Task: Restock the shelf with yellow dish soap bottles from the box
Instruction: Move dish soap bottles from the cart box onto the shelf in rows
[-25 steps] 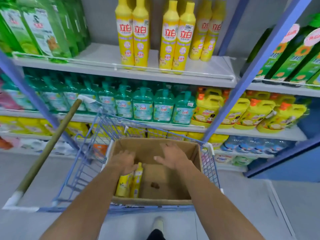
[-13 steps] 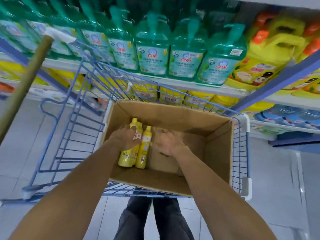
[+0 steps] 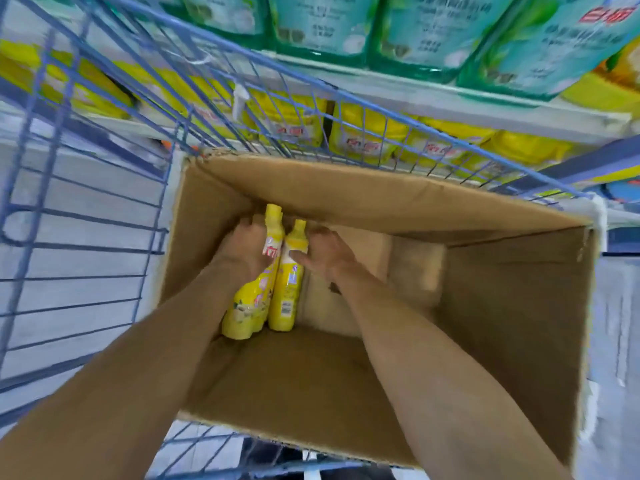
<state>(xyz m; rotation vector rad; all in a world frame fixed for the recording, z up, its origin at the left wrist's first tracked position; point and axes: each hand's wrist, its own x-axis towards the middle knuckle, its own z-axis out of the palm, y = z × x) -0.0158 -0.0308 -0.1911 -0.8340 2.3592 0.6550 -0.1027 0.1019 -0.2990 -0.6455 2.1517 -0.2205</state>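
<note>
An open cardboard box (image 3: 502, 306) sits in a blue wire cart (image 3: 83, 216). Yellow dish soap bottles lie on the box floor at its left side. My left hand (image 3: 244, 249) grips the neck of the left yellow bottle (image 3: 247, 306). My right hand (image 3: 323, 254) holds the upper part of the right yellow bottle (image 3: 287, 292), thumb across its front. Both bottles point their caps toward the far wall of the box. Whether a third bottle lies under the left one is hard to tell.
Right behind the cart stand shelves: teal soap bottles (image 3: 415, 32) on a white shelf edge (image 3: 450, 98), and yellow refill packs (image 3: 367, 136) below. Grey floor (image 3: 616, 341) shows on both sides of the cart. The right part of the box floor is bare cardboard.
My head has dropped closer over the box. Both hands went deeper and closed on the two bottles; before, the right hand lay beside them.
</note>
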